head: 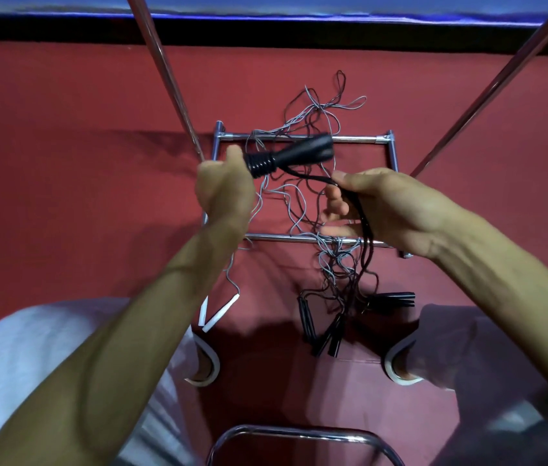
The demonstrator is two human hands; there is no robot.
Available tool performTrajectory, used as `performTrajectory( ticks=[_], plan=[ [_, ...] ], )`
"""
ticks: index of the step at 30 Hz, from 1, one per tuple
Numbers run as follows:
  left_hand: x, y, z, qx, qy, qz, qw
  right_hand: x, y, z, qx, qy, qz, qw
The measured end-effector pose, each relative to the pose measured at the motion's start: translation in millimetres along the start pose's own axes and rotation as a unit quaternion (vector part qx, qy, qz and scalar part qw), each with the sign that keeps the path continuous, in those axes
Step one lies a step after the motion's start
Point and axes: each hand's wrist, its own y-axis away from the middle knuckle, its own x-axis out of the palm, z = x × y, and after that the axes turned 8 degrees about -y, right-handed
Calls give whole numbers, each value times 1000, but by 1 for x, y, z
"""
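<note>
My left hand (223, 188) grips the ribbed end of a black skipping-rope handle (294, 154), which points right and away from me. Its black cord (361, 216) runs from the handle to my right hand (390, 203), which pinches it between thumb and fingers. From there the cord hangs down into a tangle of grey and black cords (313, 129) draped over a chrome metal frame (302, 138). More black handles (390, 299) and two white handles (220, 314) dangle below the frame's near bar.
The frame stands on a red floor (64, 146), with two slanted chrome poles (165, 72) rising from it left and right. My knees in light trousers (30, 348) and sandalled feet (203, 368) flank the dangling handles. A chrome chair rail (299, 433) curves at the bottom.
</note>
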Motion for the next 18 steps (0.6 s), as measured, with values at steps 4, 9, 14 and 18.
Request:
performTrajectory(
  ticks=[4,9,14,18],
  plan=[
    [1,12,-6,229,-207,-132,942,2,-1,-2,43,-42,-10,998],
    [6,28,-2,338,-355,-162,856,-6,-6,-4,100,-5,-32,994],
    [1,24,-4,338,-421,-100,836,-5,-6,-4,110,118,-34,986],
    [0,22,0,319,-460,-46,828,-6,4,1,-23,381,-24,924]
  ],
)
